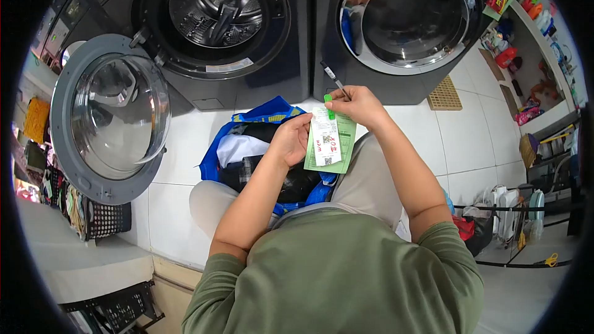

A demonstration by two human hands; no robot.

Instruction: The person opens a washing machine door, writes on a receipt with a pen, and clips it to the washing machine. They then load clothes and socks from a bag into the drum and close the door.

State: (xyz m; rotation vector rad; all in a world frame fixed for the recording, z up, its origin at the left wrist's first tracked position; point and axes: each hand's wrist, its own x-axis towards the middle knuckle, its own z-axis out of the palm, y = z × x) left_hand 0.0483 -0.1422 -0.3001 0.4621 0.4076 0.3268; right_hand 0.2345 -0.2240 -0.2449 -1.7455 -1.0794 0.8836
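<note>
Pen [331,73] (white-labelled) in right hand [361,108]

I'm reading the white slip [320,139] mid-frame as smooth paper, over a matt green sheet [348,139], also paper. Pen [334,78] just above: smooth, plastic-looking. Blue bag [211,162]: shiny plastic-looking weave, soft white cloth [241,148] inside. Upper left, I get a bright perforated metal drum [213,15]; door bowl [111,108] clear, glossy; its ring [83,176] matt grey. Floor [473,127] tile smooth. Shirt [346,272], bottom: matt cloth.

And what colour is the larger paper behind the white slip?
The larger paper is light green; the head view shows it best.
</note>
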